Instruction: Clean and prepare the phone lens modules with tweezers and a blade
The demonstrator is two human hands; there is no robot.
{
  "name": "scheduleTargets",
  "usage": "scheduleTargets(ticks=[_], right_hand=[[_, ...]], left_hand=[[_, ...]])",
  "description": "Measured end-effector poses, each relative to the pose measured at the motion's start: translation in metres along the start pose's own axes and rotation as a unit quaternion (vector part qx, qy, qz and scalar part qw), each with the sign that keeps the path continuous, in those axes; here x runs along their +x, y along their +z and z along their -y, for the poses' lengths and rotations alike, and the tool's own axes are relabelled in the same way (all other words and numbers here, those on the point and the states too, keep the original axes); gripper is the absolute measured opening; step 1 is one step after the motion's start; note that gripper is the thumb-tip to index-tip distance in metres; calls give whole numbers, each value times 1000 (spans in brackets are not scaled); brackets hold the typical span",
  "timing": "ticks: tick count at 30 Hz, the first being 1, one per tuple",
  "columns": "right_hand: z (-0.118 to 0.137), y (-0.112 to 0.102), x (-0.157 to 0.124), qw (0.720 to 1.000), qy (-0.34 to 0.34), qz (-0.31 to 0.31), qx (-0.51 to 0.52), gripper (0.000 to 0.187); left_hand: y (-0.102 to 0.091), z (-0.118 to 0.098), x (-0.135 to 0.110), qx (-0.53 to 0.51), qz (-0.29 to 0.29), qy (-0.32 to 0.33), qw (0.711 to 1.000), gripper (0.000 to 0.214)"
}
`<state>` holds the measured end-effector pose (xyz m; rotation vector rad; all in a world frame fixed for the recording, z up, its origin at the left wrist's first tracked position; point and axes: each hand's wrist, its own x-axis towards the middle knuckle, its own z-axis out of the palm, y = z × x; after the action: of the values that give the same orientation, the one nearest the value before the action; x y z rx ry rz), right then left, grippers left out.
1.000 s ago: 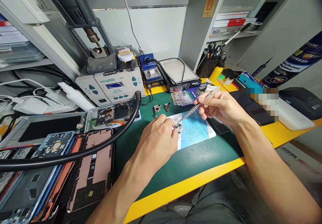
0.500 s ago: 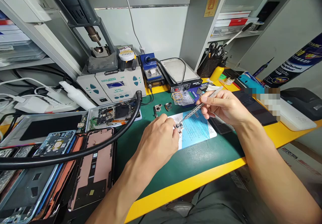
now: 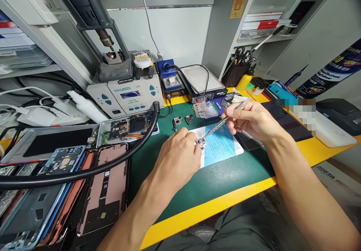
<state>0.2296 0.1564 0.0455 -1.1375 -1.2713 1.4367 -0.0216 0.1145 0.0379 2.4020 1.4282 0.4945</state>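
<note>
My left hand (image 3: 176, 160) rests on the green mat (image 3: 225, 179) with its fingertips pinched on a small metal phone part (image 3: 201, 143) at the edge of a blue and white card (image 3: 221, 145). My right hand (image 3: 251, 120) grips silver tweezers (image 3: 222, 123), and their tip touches that same part. Two more small camera-like parts (image 3: 182, 120) lie on the mat just beyond my left hand.
A hot-air rework station (image 3: 126, 95) with a thick black hose (image 3: 84, 174) stands at the back left. A tray with a circuit board (image 3: 126, 127), several opened phone frames (image 3: 101, 190), a small hot plate (image 3: 199, 79), a scissors holder (image 3: 237, 70) and a black device (image 3: 284, 121) surround the mat.
Almost nothing has changed. The tweezers tip shifted slightly on the small part, and both hands stay in place.
</note>
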Motion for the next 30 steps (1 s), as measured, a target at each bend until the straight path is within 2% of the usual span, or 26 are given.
scheduleTargets(ticks=[30], right_hand=[[-1, 4, 0, 1000, -3, 3, 11, 23]], left_hand=[[1, -1, 0, -1, 2, -1, 1000, 15]])
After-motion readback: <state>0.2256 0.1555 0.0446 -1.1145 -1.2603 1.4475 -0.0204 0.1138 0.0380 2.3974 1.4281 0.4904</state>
